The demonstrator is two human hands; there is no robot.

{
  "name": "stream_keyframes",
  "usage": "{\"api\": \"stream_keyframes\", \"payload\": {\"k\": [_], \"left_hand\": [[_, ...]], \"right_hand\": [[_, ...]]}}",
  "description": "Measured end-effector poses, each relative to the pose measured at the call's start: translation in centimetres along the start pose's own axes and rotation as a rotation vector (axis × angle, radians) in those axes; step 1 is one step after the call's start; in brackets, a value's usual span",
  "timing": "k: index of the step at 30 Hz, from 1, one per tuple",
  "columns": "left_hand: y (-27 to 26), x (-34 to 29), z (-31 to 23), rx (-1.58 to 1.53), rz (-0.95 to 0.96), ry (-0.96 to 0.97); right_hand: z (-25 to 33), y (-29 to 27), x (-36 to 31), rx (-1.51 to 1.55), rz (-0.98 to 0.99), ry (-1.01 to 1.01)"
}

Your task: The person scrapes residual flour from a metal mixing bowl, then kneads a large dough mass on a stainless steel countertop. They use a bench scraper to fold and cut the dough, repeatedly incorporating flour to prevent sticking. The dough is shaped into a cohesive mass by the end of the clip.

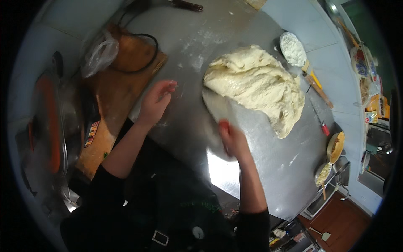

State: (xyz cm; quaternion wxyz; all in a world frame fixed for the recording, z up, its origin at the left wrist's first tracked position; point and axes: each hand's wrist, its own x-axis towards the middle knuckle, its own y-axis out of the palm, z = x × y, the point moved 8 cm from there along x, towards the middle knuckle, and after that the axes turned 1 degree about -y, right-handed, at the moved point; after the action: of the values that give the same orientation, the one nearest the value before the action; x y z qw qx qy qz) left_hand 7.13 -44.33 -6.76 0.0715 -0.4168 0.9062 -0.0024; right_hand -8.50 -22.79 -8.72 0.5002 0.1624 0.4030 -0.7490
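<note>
A large mass of pale, floury dough [260,84] lies spread on the steel worktop [184,122]. My right hand [232,140] is closed around the handle of a broad-bladed knife [219,103]. Its wide metal blade, smeared by motion, reaches the dough's left lower edge; whether it cuts in I cannot tell. To the left of the dough, my left hand [156,103] hovers above the worktop near the wooden board. It holds nothing, with loosely bent fingers and the thumb apart.
A bowl of white flour [293,49] stands behind the dough, beside a wooden-handled tool [320,90]. A red-handled tool [325,128] and two bowls, one yellow [336,148], line the right edge. On the left, a wooden board [113,92] carries a clear plastic bag [100,54] and black cable.
</note>
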Motion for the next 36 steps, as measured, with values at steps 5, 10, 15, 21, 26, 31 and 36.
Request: {"api": "stream_keyframes", "payload": {"k": [5, 10, 15, 21, 26, 31, 36], "left_hand": [[3.5, 2.9, -2.9, 0.320, 0.255, 0.040], [10.7, 8.2, -3.0, 0.608, 0.470, 0.194], [15.3, 15.8, -0.3, 0.382, 0.576, -0.142], [19.6, 21.1, 0.8, 0.267, 0.654, -0.414], [21.9, 21.6, -0.4, 0.441, 0.800, -0.514], [22.7, 19.2, 1.6, 0.043, 0.832, -0.786], [23.8, 12.8, -1.2, -0.058, 0.885, -0.700]], "right_hand": [[-13.9, -3.3, -13.7, 0.458, -0.127, 0.229], [-28.2, -9.9, -16.4, 0.289, -0.547, 0.307], [-26.4, -16.5, -12.7, -0.285, -0.746, 0.224], [-18.5, -11.6, -6.5, 0.837, -0.204, 0.030], [-11.3, -9.1, 1.9, 1.624, -0.130, -0.294], [-10.6, -7.2, 6.9, 1.743, -0.264, -0.331], [-10.5, -9.2, 7.4, 1.827, -0.555, -0.467]]}}
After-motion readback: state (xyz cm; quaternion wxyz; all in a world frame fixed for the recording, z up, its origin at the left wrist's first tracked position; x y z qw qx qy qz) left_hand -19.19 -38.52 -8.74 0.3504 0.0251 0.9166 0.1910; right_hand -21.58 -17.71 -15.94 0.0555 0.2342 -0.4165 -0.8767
